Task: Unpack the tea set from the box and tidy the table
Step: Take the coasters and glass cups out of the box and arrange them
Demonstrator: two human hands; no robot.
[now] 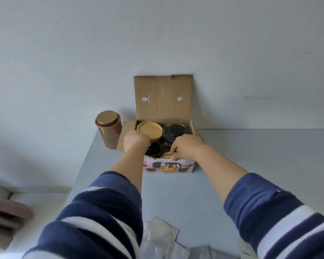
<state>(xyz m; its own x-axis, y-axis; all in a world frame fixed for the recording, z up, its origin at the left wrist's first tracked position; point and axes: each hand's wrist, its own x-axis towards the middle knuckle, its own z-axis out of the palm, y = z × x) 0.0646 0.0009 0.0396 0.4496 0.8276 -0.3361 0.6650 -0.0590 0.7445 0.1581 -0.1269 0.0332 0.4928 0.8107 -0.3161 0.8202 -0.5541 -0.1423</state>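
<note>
Grey table [232,165], open box [163,101] at 12 o'clock. Left hand [136,142] inside, grip unclear; right hand [187,148] pinching wooden coaster [167,153]. Copper tin [108,130] at 9 o'clock of box.

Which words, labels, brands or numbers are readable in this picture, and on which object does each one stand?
Box front panel, cursive line along its top edge: partly hidden by the right hand; it seems to read "of classical", not certain.
Same panel, red label at its left end: characters too small to read.
Bronze tea tin, dark vertical label low on its side: characters too blurred to read.
No other text is visible.
</note>
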